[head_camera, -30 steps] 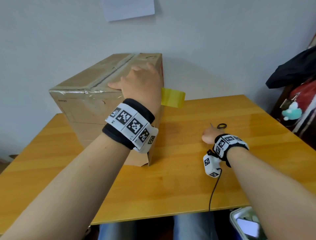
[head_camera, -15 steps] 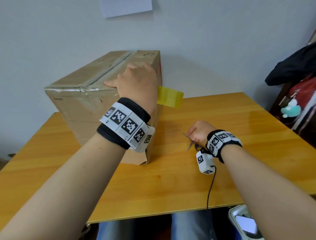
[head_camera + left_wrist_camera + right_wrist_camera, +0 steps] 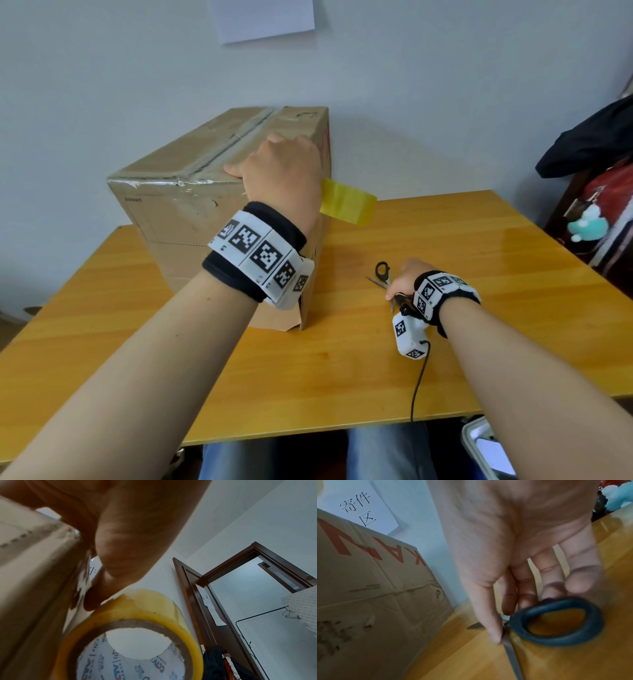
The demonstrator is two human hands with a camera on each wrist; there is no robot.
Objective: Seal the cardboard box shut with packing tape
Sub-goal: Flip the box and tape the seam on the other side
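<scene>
A brown cardboard box (image 3: 191, 205) stands on the wooden table (image 3: 342, 359), its top flaps closed along a centre seam. My left hand (image 3: 281, 168) lies over the box's top right edge, fingers flat on the lid. In the left wrist view its thumb (image 3: 92, 599) presses against the box side (image 3: 25, 574), just above the yellow tape roll (image 3: 137, 615). The roll (image 3: 347, 202) hangs beside the box's right face. To the right, low over the table, my right hand (image 3: 404, 279) pinches black-handled scissors (image 3: 383, 271) near their pivot. One handle loop (image 3: 556, 641) shows and the blades are spread.
A white paper sheet (image 3: 267, 17) hangs on the wall behind the box. Dark clothing and a red bag (image 3: 599, 171) crowd the right side, with a teal plush toy (image 3: 585, 226). A container (image 3: 486, 448) sits below the table's front right edge.
My right hand took the scissors off the table and brought them left, toward the box; they have turned in its grip. My left hand stayed on the box.
</scene>
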